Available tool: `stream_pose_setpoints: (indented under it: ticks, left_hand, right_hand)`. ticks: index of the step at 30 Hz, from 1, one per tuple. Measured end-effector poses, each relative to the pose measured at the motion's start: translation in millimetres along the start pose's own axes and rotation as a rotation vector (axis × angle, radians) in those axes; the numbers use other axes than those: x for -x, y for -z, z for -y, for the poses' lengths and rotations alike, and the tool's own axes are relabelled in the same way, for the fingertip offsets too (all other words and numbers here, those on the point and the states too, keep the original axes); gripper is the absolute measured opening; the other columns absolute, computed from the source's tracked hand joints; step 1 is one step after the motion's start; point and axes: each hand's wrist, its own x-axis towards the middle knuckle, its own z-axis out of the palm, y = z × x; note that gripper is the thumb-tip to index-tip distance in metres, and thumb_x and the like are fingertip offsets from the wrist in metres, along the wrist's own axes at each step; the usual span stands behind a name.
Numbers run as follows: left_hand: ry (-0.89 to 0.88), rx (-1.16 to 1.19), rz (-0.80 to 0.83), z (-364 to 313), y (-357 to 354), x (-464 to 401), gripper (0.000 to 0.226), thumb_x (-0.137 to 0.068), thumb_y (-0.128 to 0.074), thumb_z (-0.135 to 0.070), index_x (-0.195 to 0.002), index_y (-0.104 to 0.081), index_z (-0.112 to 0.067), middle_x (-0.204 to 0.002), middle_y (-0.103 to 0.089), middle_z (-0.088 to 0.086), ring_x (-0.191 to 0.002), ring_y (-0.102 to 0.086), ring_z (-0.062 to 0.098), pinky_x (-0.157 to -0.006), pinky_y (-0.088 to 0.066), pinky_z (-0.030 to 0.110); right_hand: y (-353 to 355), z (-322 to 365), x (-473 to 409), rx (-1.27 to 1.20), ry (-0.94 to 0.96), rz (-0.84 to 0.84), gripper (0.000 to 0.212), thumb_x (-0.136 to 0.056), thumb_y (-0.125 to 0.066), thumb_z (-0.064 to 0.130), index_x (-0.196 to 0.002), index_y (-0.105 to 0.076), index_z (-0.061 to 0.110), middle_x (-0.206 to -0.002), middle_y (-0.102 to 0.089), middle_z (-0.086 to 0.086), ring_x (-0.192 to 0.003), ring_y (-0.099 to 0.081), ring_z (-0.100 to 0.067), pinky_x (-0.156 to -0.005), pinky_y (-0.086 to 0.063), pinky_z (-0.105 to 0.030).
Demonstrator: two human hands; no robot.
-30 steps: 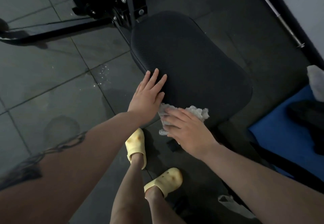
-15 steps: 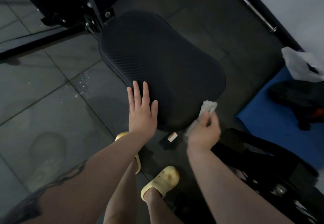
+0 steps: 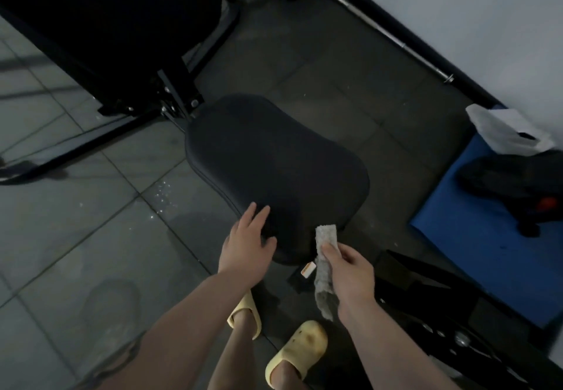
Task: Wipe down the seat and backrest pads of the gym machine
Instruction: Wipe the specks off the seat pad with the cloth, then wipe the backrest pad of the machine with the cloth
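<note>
The black seat pad of the gym machine fills the middle of the view. A large dark backrest pad rises at the top left, joined to the seat by a black bracket. My left hand rests flat on the seat's near left edge, fingers apart. My right hand is shut on a grey-white cloth, held just off the seat's near right corner; the cloth's top end touches or nearly touches the pad and the rest hangs down.
Black frame bars run across the tiled floor at left. A blue mat with dark items and a white bag lies at right. More black machine parts sit at lower right. A barbell lies along the wall. My yellow clogs stand below.
My right hand lifted the cloth off the seat's near edge and now holds it upright beside the corner. The view pulled back and up, showing the backrest. My left hand stayed on the seat.
</note>
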Motion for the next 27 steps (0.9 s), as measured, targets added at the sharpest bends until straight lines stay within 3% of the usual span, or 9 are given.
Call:
stream_pose_setpoints:
  ticks: [4, 7, 11, 17, 21, 27]
  left_hand:
    - [-0.006, 0.035, -0.114, -28, 39, 20, 0.047, -0.093, -0.051, -0.026, -0.139, -0.045, -0.030, -0.148, -0.040, -0.009, -0.134, -0.040, 0.013, -0.111, -0.033, 0.036]
    - [-0.023, 0.049, -0.185, -52, 74, 32, 0.041, -0.091, -0.053, -0.022, -0.132, -0.054, -0.027, -0.140, -0.048, -0.008, -0.126, -0.047, 0.014, -0.105, -0.038, 0.033]
    - [-0.062, 0.059, -0.234, -80, 118, 48, 0.037, -0.091, -0.054, -0.021, -0.127, -0.057, -0.025, -0.134, -0.054, -0.006, -0.120, -0.051, 0.014, -0.101, -0.039, 0.031]
    - [-0.071, 0.087, -0.340, -105, 177, 67, 0.036, -0.090, -0.055, -0.024, -0.125, -0.058, -0.029, -0.131, -0.055, -0.011, -0.119, -0.052, 0.010, -0.096, -0.038, 0.024]
    - [-0.090, 0.141, -0.388, -119, 208, 77, 0.035, -0.090, -0.056, -0.023, -0.125, -0.058, -0.030, -0.128, -0.056, -0.013, -0.114, -0.051, 0.005, -0.091, -0.033, 0.017]
    - [-0.155, 0.195, -0.479, -137, 253, 87, 0.034, -0.090, -0.057, -0.023, -0.124, -0.058, -0.030, -0.124, -0.057, -0.017, -0.103, -0.045, -0.008, -0.084, -0.029, 0.007]
  right_hand:
    - [7, 53, 26, 0.324, 0.360, 0.177, 0.012, -0.082, -0.067, 0.039, -0.093, -0.066, 0.039, -0.083, -0.067, 0.017, -0.079, -0.064, 0.001, -0.066, -0.047, -0.016]
    - [8, 98, 42, 0.582, 0.613, 0.219, 0.029, -0.083, -0.066, 0.036, -0.112, -0.063, 0.035, -0.099, -0.061, 0.014, -0.088, -0.058, -0.001, -0.076, -0.046, -0.019]
    - [9, 147, 68, 0.648, 0.837, 0.198, 0.033, -0.084, -0.064, 0.033, -0.117, -0.062, 0.031, -0.108, -0.058, 0.012, -0.094, -0.056, -0.004, -0.079, -0.043, -0.020]
    - [7, 191, 101, 0.617, 0.919, 0.185, 0.031, -0.085, -0.063, 0.031, -0.116, -0.062, 0.032, -0.106, -0.055, 0.017, -0.095, -0.056, -0.004, -0.078, -0.041, -0.019]
    - [4, 215, 120, 0.570, 0.947, 0.185, 0.032, -0.084, -0.063, 0.032, -0.116, -0.063, 0.034, -0.108, -0.057, 0.017, -0.091, -0.054, 0.001, -0.071, -0.036, -0.012]
    - [-4, 254, 149, 0.524, 1.006, 0.202, 0.032, -0.083, -0.066, 0.029, -0.115, -0.064, 0.032, -0.108, -0.057, 0.017, -0.093, -0.053, 0.002, -0.076, -0.036, -0.010]
